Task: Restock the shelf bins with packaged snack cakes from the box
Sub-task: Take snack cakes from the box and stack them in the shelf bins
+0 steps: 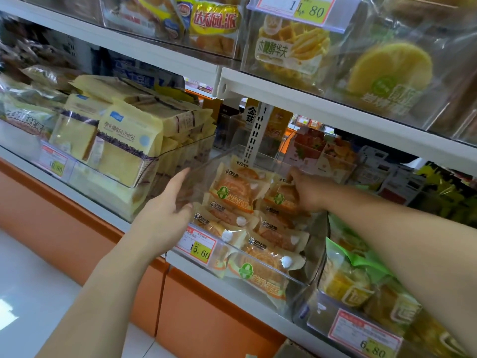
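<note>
A clear plastic shelf bin (268, 272) holds several orange-and-cream packaged snack cakes (233, 192) stacked in two rows. My left hand (167, 210) holds the bin's left wall, thumb inside, fingers along the outside. My right hand (307, 192) reaches into the back right of the bin, with its fingers curled down onto a cake package (280, 198) there. Whether it pinches that package is hidden by the hand itself. The supply box shows only as a cardboard corner (291, 350) at the bottom edge.
A bin of yellow sliced-cake packs (121, 140) stands to the left, a bin of green-and-yellow packs (361, 275) to the right. The white shelf (296, 99) above hangs low over the bin. Price tags (197, 245) front the shelf edge. Orange base panel and white floor lie below.
</note>
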### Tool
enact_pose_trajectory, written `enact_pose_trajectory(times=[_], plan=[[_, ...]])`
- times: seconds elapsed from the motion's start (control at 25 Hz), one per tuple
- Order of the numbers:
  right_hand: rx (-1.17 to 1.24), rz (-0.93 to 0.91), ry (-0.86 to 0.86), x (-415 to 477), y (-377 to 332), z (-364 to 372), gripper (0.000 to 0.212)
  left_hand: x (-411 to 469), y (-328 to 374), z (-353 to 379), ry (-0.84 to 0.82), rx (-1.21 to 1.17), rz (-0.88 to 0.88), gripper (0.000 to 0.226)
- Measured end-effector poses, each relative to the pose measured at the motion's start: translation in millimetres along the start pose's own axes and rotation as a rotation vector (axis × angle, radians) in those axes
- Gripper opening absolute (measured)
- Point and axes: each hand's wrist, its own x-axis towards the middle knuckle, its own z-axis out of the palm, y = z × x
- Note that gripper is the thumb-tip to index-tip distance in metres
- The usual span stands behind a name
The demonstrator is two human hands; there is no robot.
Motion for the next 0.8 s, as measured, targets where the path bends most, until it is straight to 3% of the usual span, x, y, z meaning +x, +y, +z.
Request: enact_pose_trajectory(times=[0.08, 0.24, 0.4, 0.52, 0.8], plan=[[-0.006, -0.001, -0.041, 0.8, 0.0, 2.4, 0.065, 0.0, 0.8, -0.9, -0.003, 0.003, -0.01, 0.065], [0.12, -0.027, -0.04, 1.2, 4.2, -9.4, 0.092, -4.7, 5.8, -3.1, -0.02, 0.012, -0.02, 0.065], [0.041, -0.065, -0.059, -4.6, 1.4, -11.2, 0.082, -6.4, 10.1, -5.0, -0.016, 0.036, -0.036, 0.064], [0.074, -0.071, 0.026, -21.8, -9.7, -23.6, 0.073, -9.2, 13.4, -6.3, -0.012, 0.046, -0.042, 0.064], [-0.241, -0.144, -0.455, -62.9, -63.0, -11.3, 0.077, -12.6, 15.0, -7.7, -0.019, 0.051, -0.06, 0.065]])
